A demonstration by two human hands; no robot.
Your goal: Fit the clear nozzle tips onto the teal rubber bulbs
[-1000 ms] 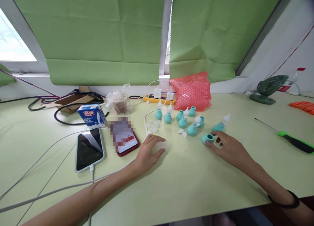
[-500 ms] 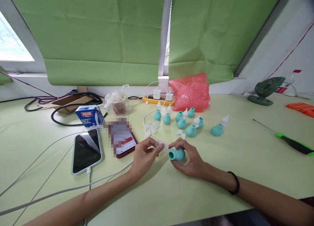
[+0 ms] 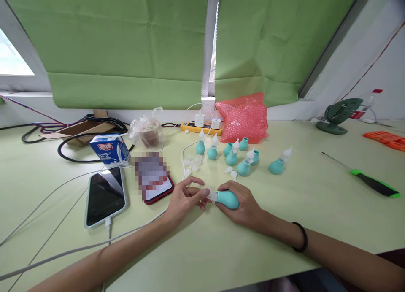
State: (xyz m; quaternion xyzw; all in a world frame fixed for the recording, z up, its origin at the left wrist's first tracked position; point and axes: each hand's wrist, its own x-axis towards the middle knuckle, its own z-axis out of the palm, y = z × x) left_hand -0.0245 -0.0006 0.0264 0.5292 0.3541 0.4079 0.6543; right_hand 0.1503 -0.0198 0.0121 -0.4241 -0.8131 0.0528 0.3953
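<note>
My right hand [image 3: 245, 203] is closed around a teal rubber bulb [image 3: 228, 199] that lies sideways, its neck pointing left. Against that neck sits a clear plastic nozzle piece [image 3: 212, 195], pinched between the thumb and fingers of my left hand [image 3: 187, 197]. How deep the nozzle sits in the neck I cannot tell. Beyond my hands stand several more teal bulbs, some with clear pointed tips, such as the bulb with a tip [image 3: 243, 167], and some with bare necks, such as the open bulb [image 3: 243, 144]. Loose white tips [image 3: 233, 175] lie near my right hand.
Small clear parts [image 3: 193, 162] lie beside a white cable. To the left are a red-cased phone [image 3: 158, 190], a charging phone [image 3: 106, 197] and a milk carton [image 3: 110, 150]. A power strip [image 3: 186, 127] and red bubble-wrap bag [image 3: 245, 119] stand behind; a screwdriver [image 3: 370, 182] lies right.
The bulb and the nozzle piece were apart; now they meet at the bulb's neck. My right hand wraps further around the bulb. The whole view has shifted slightly.
</note>
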